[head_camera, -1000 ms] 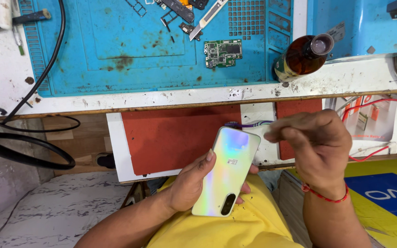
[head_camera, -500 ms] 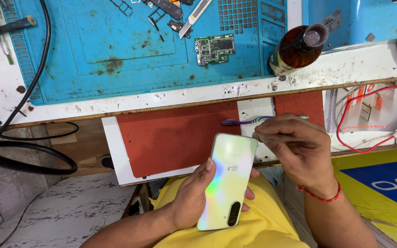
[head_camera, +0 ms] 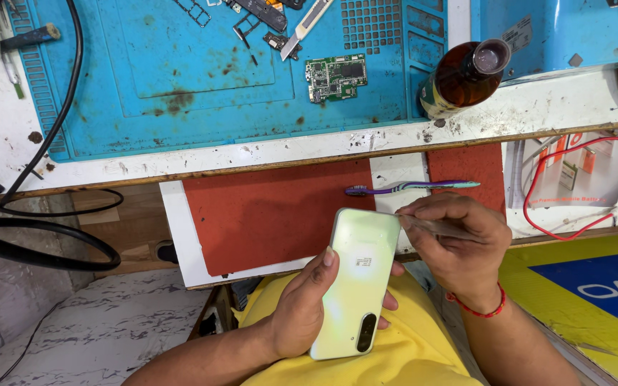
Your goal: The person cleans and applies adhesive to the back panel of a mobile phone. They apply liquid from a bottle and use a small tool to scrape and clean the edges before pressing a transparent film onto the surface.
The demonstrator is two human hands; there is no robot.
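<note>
Left grip [head_camera: 302,314] wrapped round phone [head_camera: 355,286]; right grip [head_camera: 459,246] pinching tweezers [head_camera: 438,229] at phone's top edge.

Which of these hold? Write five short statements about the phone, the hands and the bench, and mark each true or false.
1. The left hand holds the phone with its pale green back facing up. True.
2. The right hand holds a screwdriver with a thick red handle. False: it pinches a thin metal tool whose tip is at the phone's upper right edge.
3. A brown bottle stands on the bench at the right end of the blue mat. True.
4. The green circuit board lies on the red panel. False: it lies on the blue mat.
5. A purple toothbrush lies just beyond the right hand. True.
</note>
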